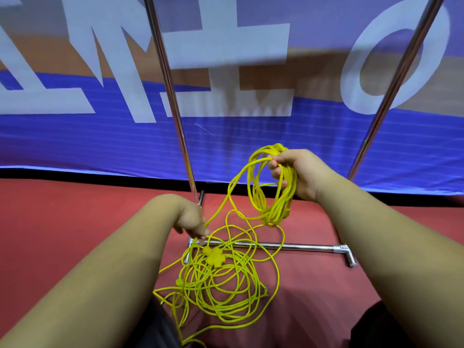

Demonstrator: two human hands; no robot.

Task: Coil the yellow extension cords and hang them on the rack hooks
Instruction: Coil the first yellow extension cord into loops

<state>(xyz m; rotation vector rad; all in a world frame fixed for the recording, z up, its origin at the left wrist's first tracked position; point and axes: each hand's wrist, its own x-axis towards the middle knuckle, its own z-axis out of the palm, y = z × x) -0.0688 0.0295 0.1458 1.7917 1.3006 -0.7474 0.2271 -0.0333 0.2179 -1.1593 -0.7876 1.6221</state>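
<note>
Banner [251, 139]: I read only "O". Right hand [301, 174] grips cord coil [273, 207] above rack bar [306, 246]; left hand [192, 222] pinches strand [219, 211].

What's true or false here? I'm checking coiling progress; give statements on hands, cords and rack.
1. The right hand grips a coiled bundle of yellow extension cord. True.
2. The left hand is empty. False: it pinches a cord strand.
3. A loose tangle of yellow cord lies on the red floor. True.
4. The coil hangs on the chrome metal rack. False: the right hand holds it.
</note>
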